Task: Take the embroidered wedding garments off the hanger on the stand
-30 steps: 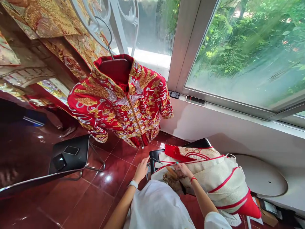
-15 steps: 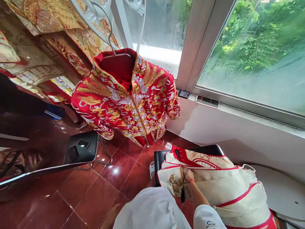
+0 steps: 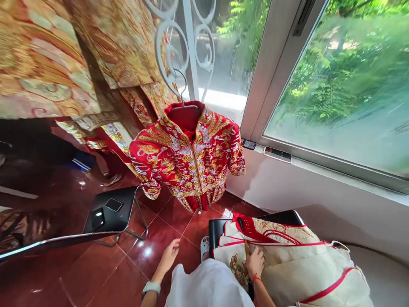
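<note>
My left hand (image 3: 170, 255) is raised over the red floor to the left of my lap, fingers drawn together in a pinch; anything between them is too small to see. A pale watch band circles that wrist. On the cream garment (image 3: 294, 264) with red trim, my right hand (image 3: 254, 261) rests with its fingers curled against the cloth, a red string at the wrist. Just left of this hand lies a long thin tool (image 3: 246, 248) with a black end and a brown middle; its kind is unclear. Gold embroidery (image 3: 237, 268) covers the cloth beside it.
A red embroidered jacket (image 3: 191, 166) hangs from a hanger (image 3: 183, 87) by the window. Two phones lie on the sill, one pink-edged (image 3: 277, 154). A black chair (image 3: 110, 209) carries two dark devices. Gold embroidered garments (image 3: 41, 64) hang at the upper left.
My left hand has come into view at the lower left of my lap. My right hand stays on the cream garment, its fingers now more visible. The whole view has tilted up.
</note>
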Action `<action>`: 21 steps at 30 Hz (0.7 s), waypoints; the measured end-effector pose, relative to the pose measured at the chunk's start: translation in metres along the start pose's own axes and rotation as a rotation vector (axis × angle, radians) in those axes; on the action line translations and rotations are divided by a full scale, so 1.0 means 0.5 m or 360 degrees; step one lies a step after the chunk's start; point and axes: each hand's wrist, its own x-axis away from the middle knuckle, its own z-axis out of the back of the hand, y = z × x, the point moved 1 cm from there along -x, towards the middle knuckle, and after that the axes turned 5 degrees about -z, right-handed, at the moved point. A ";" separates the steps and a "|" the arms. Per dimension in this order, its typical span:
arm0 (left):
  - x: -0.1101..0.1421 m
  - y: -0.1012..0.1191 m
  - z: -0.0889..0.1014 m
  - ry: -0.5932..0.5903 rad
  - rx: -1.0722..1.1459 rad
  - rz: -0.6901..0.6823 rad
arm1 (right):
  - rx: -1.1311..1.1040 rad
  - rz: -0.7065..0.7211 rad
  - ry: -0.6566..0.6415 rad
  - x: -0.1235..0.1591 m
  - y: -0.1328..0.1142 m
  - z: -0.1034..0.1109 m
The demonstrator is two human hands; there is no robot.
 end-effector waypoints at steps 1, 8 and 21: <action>-0.025 0.066 0.014 0.0095 0.0060 -0.0156 | 0.0048 -0.0007 0.0110 0.013 -0.001 -0.010; -0.151 0.633 0.174 0.0795 0.0031 -0.1214 | -0.0540 0.0553 -0.0061 -0.017 -0.244 0.042; -0.258 0.748 0.170 0.1036 -0.0084 -0.1170 | -0.1153 0.1459 -0.0456 0.079 -0.638 0.342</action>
